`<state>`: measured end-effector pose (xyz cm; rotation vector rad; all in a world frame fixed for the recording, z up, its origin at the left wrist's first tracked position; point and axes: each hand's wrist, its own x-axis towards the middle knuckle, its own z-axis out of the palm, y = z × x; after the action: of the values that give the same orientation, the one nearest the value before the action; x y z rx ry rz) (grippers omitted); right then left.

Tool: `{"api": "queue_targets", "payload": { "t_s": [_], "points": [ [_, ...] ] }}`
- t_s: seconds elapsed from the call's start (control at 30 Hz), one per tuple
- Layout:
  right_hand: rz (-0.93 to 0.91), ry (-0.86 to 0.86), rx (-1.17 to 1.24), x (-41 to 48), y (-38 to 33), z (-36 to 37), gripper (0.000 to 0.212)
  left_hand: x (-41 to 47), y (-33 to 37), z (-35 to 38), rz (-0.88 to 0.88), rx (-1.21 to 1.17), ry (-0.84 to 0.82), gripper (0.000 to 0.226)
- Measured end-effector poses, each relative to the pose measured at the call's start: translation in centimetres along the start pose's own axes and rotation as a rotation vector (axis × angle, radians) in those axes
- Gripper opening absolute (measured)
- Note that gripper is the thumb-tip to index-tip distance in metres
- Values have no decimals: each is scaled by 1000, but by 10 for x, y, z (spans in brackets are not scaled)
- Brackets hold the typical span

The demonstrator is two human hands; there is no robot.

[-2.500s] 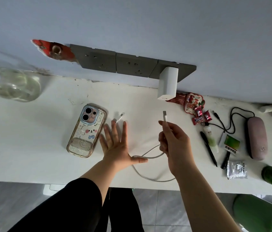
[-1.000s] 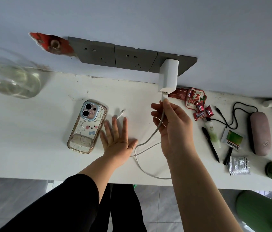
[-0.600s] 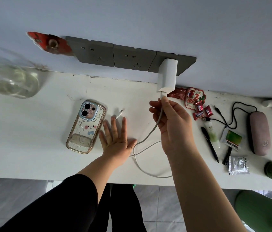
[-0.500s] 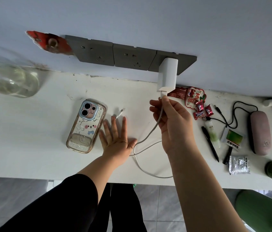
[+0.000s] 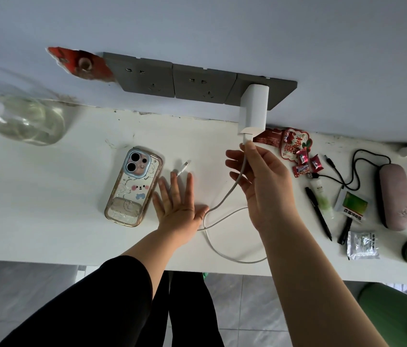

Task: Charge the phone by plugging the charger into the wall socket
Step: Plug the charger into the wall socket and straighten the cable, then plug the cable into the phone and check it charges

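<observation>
Two bare hands reach over a white tabletop [image 5: 34, 196] that runs along a pale wall. With the white block charger [image 5: 253, 106] as the landmark: it hangs plugged into the rightmost plate of a dark grey row of wall sockets [image 5: 192, 82], and the two plates to its left are free. Directly below the charger, the right hand [image 5: 262, 186] pinches the plug end of a white charging cable [image 5: 225, 204] between thumb and forefinger, its other fingers spread loosely; the plug sits at the charger's lower face, though how deep it is seated cannot be told. From that hand the cable drops and loops on the tabletop below the charger, then runs leftward under the left hand [image 5: 177, 204], which lies flat, palm down, fingers spread, grasping nothing. The cable's free small connector [image 5: 184, 166] lies beyond those fingertips, lower left of the charger. Further left of the charger, just beside the left hand, a phone in a clear cartoon-printed case [image 5: 133, 190] lies camera side up, not joined to the cable. Right of the charger lie red sweet wrappers [image 5: 295, 149], a black pen [image 5: 318, 212], and a pinkish oval case [image 5: 393, 196] with a black cord. Far left of the charger stands a blurred clear glass bottle [image 5: 24, 121].
</observation>
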<state>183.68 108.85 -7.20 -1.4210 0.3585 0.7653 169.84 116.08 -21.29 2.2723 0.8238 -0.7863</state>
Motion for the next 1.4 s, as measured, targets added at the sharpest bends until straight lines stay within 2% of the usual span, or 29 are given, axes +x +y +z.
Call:
{"api": "queue_targets", "payload": {
  "t_s": [0.2, 0.33, 0.4, 0.47, 0.53, 0.6, 0.7, 0.8, 0.93, 1.0, 1.13, 1.23, 1.4],
  "points": [
    [17, 184, -247, -34, 23, -15, 23, -5, -2, -10, 29, -29, -28, 81],
    [65, 171, -299, -60, 51, -5, 15, -15, -7, -27, 70, -82, -35, 73],
    [50, 191, -271, -68, 60, 6, 11, -23, -13, -40, 112, -185, -23, 69],
    [-16, 270, -249, -73, 67, 16, 7, -32, -20, -54, 156, -290, 2, 66],
    [-67, 379, -232, -78, 75, 24, 6, -39, -29, -67, 194, -310, 68, 65],
    [-63, 408, -257, -79, 85, 33, 9, -40, -42, -77, 186, -311, 168, 65],
    [43, 267, -378, -67, 103, 52, 12, -32, -63, -84, 87, -176, 329, 70],
    [129, 208, -570, -37, 119, 69, 3, -20, -77, -83, -168, -170, 362, 93],
    [170, 190, -822, 0, 135, 81, 35, -10, -77, -74, -288, -173, 362, 117],
    [174, 178, -899, 11, 142, 83, 36, -8, -76, -68, -320, -161, 381, 117],
    [161, 209, -1018, 25, 142, 82, 24, -9, -77, -60, -375, -211, 419, 115],
    [186, 187, -961, 26, 141, 74, 21, -8, -80, -60, -359, -212, 424, 109],
    [264, 123, -559, 5, 130, 67, 4, -8, -77, -75, -415, -298, 374, 96]
  ]
}}
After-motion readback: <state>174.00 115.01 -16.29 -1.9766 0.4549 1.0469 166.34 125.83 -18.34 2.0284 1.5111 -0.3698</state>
